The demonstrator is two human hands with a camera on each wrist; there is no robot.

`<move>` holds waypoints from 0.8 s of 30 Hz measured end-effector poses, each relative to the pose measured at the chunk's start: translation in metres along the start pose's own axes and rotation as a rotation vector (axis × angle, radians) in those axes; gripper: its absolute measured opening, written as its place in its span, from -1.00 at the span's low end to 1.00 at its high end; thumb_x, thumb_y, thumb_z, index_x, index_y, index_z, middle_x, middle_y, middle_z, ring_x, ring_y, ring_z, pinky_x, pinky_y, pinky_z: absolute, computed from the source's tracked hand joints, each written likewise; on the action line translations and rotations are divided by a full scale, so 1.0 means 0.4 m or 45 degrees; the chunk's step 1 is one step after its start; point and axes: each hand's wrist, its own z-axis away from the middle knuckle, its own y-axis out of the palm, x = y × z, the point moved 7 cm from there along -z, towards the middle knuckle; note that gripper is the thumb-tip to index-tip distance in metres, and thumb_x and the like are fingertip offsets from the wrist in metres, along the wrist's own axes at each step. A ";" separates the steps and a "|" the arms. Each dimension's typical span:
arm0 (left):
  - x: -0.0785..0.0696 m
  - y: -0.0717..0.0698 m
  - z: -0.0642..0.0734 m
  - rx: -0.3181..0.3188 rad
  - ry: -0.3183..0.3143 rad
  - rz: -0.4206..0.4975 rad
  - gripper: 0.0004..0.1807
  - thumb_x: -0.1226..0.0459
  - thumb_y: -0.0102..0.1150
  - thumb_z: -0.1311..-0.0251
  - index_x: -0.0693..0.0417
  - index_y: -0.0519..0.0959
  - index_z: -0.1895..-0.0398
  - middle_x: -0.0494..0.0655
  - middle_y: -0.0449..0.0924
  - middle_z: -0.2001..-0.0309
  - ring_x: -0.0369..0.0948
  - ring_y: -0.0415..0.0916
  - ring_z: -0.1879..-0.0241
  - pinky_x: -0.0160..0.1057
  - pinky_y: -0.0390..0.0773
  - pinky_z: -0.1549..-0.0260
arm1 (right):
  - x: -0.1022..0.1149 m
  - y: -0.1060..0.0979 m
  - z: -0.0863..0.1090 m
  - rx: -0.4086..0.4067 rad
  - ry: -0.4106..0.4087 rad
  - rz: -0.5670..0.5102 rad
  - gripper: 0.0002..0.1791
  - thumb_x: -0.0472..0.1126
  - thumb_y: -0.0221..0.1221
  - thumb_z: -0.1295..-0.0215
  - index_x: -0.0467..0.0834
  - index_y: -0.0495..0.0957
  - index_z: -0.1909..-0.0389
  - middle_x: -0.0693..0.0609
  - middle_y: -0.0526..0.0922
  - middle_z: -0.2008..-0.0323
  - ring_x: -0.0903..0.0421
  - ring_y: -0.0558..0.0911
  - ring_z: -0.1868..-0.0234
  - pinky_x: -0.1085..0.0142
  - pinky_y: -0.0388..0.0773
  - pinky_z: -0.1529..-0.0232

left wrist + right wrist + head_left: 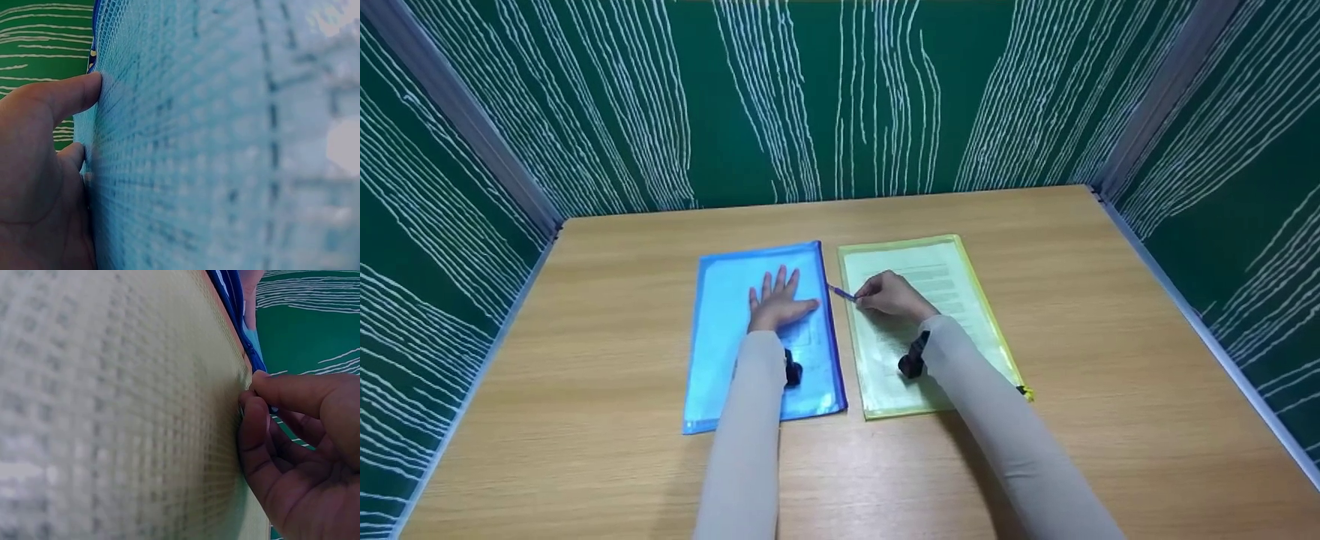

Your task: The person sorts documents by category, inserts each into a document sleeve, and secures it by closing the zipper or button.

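Note:
A blue mesh zip folder (pixel 735 300) lies on the table with papers showing through it. My left hand (pixel 781 304) rests on it, fingers spread and palm down. Along the folder's right edge runs a dark blue zipper (pixel 233 312). My right hand (pixel 894 294) pinches the zipper's pull tab (pixel 844 293) between thumb and fingertips, over the left part of a yellow zip folder (pixel 877 386). In the right wrist view the right hand (pixel 304 439) hides most of the tab. Printed paper shows through the yellow folder. The left wrist view shows the left hand's thumb on the blue mesh.
Both folders lie side by side with a narrow gap on a wooden table (pixel 1110 337). Green panels (pixel 885 97) with white wavy lines stand behind and at both sides. A yellow zipper end (pixel 1026 392) sticks out at the yellow folder's lower right corner.

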 end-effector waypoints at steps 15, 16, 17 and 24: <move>-0.004 -0.004 0.004 -0.019 -0.005 0.026 -0.06 -0.23 -0.04 -0.22 -0.19 -0.19 -0.55 -0.13 -0.45 -0.56 -0.02 -0.64 -0.51 0.14 -0.60 -0.40 | -0.006 0.006 0.026 0.074 -0.018 -0.011 -0.85 -0.27 0.23 -0.24 -0.23 0.68 0.24 0.01 0.65 0.42 0.19 0.50 0.47 0.41 0.46 0.44; -0.003 -0.004 0.004 -0.019 -0.004 0.025 -0.06 -0.23 -0.04 -0.22 -0.19 -0.19 -0.55 -0.13 -0.45 -0.56 -0.02 -0.64 -0.51 0.14 -0.60 -0.39 | -0.007 0.007 0.028 0.079 -0.009 -0.016 -0.86 -0.26 0.23 -0.24 -0.22 0.68 0.24 0.01 0.64 0.42 0.18 0.50 0.47 0.41 0.46 0.44; -0.003 -0.005 0.004 -0.023 -0.002 0.030 -0.06 -0.24 -0.03 -0.21 -0.20 -0.18 -0.55 -0.13 -0.44 -0.56 -0.02 -0.63 -0.52 0.15 -0.59 -0.40 | -0.009 0.008 0.030 0.083 0.004 -0.023 -0.86 -0.26 0.23 -0.24 -0.21 0.68 0.24 0.01 0.64 0.42 0.18 0.50 0.47 0.40 0.47 0.44; 0.000 -0.004 0.004 -0.024 -0.005 0.042 -0.06 -0.24 -0.04 -0.22 -0.19 -0.18 -0.55 -0.13 -0.45 -0.56 -0.02 -0.64 -0.51 0.14 -0.61 -0.39 | -0.012 0.015 0.038 0.093 0.033 -0.004 -0.88 -0.26 0.23 -0.24 -0.19 0.67 0.25 0.02 0.61 0.42 0.16 0.49 0.45 0.39 0.45 0.42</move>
